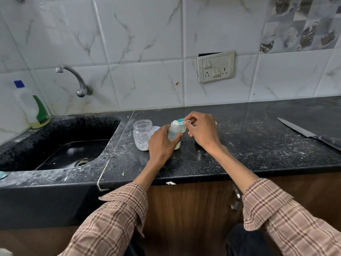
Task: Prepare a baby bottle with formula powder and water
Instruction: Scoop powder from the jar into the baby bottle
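Observation:
A small clear baby bottle [174, 132] stands upright on the black counter [239, 145], its top uncapped. My left hand [160, 145] grips the bottle's body from the left. My right hand [201, 131] pinches the handle of a teal scoop [180, 121], which is tipped over the bottle's mouth with white powder at the opening. Just left of the bottle stands an open clear jar [143, 134] with a little white powder at its bottom. A pale lid [156, 128] lies behind the jar, partly hidden.
A black sink [60, 145] with a wall tap [75, 78] lies to the left. A dish soap bottle [34, 108] stands in the back left corner. A large knife [304, 133] lies on the counter at the right. White powder dusts the counter.

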